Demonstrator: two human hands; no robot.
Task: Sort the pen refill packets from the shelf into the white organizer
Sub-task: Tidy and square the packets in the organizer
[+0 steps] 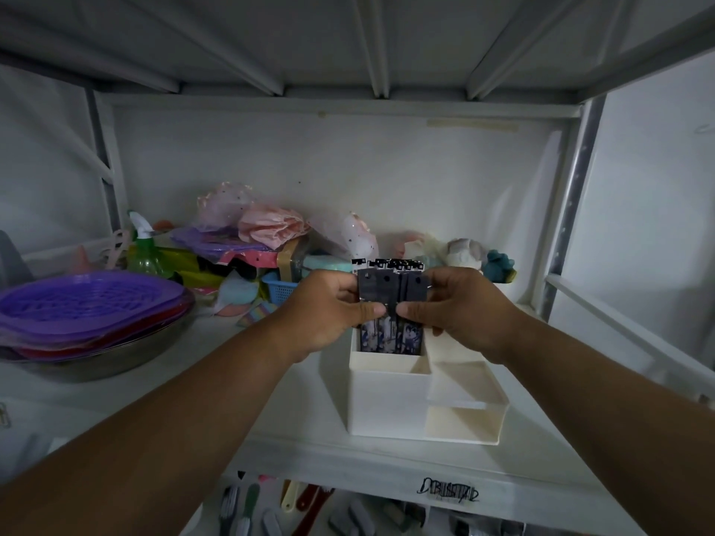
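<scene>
Step looks like seating: both hands on the bunch of refill packets standing in the organizer's tall rear-left slot; left hand pinches the bunch's left side, right hand the right side, thumbs nearly meeting at front, so both grips closed on the packets. Next move prob needs squaring the bunch & pushing it down w/o tipping the organizer, which sits at the shelf front edge; count: 1 organizer, 2 hands, approx 4 packet fronts visible, more tabs behind, exact no. can't tell.
</scene>
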